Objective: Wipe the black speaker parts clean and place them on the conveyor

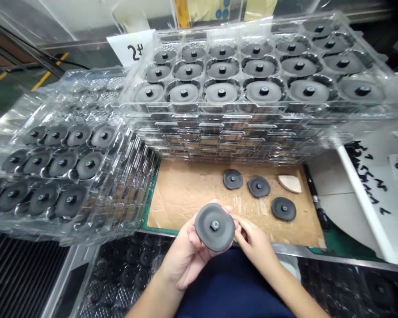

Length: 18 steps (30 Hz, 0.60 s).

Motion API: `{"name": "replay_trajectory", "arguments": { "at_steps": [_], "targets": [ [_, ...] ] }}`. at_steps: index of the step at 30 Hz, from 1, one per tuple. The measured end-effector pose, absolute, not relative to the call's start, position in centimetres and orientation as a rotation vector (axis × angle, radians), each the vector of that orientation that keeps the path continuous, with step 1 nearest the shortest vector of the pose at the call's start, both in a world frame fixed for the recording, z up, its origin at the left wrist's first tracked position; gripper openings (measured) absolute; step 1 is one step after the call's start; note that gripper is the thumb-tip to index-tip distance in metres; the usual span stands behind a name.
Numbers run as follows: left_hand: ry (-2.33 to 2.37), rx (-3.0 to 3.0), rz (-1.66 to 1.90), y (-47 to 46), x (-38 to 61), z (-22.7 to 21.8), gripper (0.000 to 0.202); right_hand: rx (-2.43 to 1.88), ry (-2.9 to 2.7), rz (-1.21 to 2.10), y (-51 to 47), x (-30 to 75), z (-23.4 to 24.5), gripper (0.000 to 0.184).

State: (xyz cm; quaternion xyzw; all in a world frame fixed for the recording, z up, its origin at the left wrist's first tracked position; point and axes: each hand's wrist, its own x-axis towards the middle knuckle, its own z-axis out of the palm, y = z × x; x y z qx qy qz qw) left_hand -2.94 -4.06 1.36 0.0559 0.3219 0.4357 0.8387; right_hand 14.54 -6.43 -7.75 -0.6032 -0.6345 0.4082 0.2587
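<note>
My left hand (185, 251) holds a dark grey round rubber disc (215, 226) with a small metal hub at its centre, face up, just over the near edge of the work surface. My right hand (255, 245) touches the disc's right rim with curled fingertips. Three more discs lie on the brown cardboard mat (185, 190): one disc (232, 179) at the back, a second disc (259, 186) beside it, a third disc (284, 208) nearer on the right.
A tall stack of clear plastic trays (252, 128) filled with discs stands behind the mat. Another stack of trays (53, 176) sits left. A beige wedge (290, 183) lies on the mat. A white board with handwriting (368, 185) is at right. Loose discs fill a bin (129, 274) below.
</note>
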Motion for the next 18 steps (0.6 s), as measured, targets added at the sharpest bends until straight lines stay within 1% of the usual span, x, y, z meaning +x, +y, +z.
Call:
{"name": "replay_trajectory", "arguments": {
  "at_steps": [4,7,9,12,15,16,18],
  "targets": [
    [0.686,0.116,0.939,-3.9,-2.7,1.2,0.052,-1.621,-1.684,1.102,-5.7,14.8,-7.4,0.026],
    [0.678,0.114,0.95,-3.9,-2.5,1.1,0.051,-1.606,-1.628,1.087,-4.4,15.5,-6.3,0.026],
    [0.687,0.125,0.955,-4.0,-2.3,1.1,0.05,-1.603,-1.577,1.061,-3.4,15.7,-4.5,0.027],
    [0.743,0.146,0.975,-4.2,-1.9,0.9,0.051,-1.547,-1.505,0.977,-2.6,15.0,-0.3,0.025],
    [0.81,0.158,0.977,-4.4,-1.7,0.6,0.046,-1.246,-1.62,0.881,-2.4,13.5,3.6,0.024],
    [0.84,0.16,0.973,-4.4,-1.7,0.5,0.044,-1.145,-1.701,0.896,-2.4,13.0,4.5,0.024],
    [0.915,0.16,0.973,-4.4,-1.6,0.5,0.043,-1.031,-1.889,1.045,-2.3,12.2,5.5,0.024]
  ]
}}
